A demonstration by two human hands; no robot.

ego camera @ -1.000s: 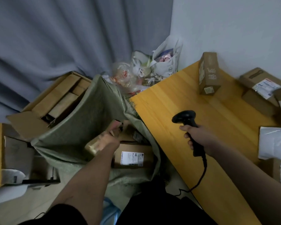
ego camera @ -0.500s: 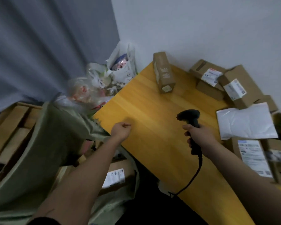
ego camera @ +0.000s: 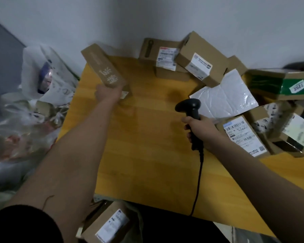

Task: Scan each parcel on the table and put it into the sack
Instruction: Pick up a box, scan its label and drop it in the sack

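My left hand (ego camera: 107, 94) grips the near end of a long brown cardboard parcel (ego camera: 102, 66) with white writing, at the far left of the yellow table (ego camera: 147, 155). My right hand (ego camera: 201, 128) holds a black barcode scanner (ego camera: 189, 106) upright over the table's middle, its cable hanging over the near edge. Several labelled cardboard parcels (ego camera: 197, 62) and a white mailer (ego camera: 225, 97) are piled at the back right. Only a sliver of the sack shows at the bottom, with a labelled box (ego camera: 109, 225) in it.
White and clear plastic bags (ego camera: 42, 79) full of things stand on the floor left of the table. A green-taped box (ego camera: 284, 83) and more parcels (ego camera: 244, 135) crowd the table's right side. The wall runs right behind the table.
My left hand came out of the sack, crossed the table and took hold of the long brown parcel. My view swung right, from the sack to the table. The scanner stayed in my right hand.
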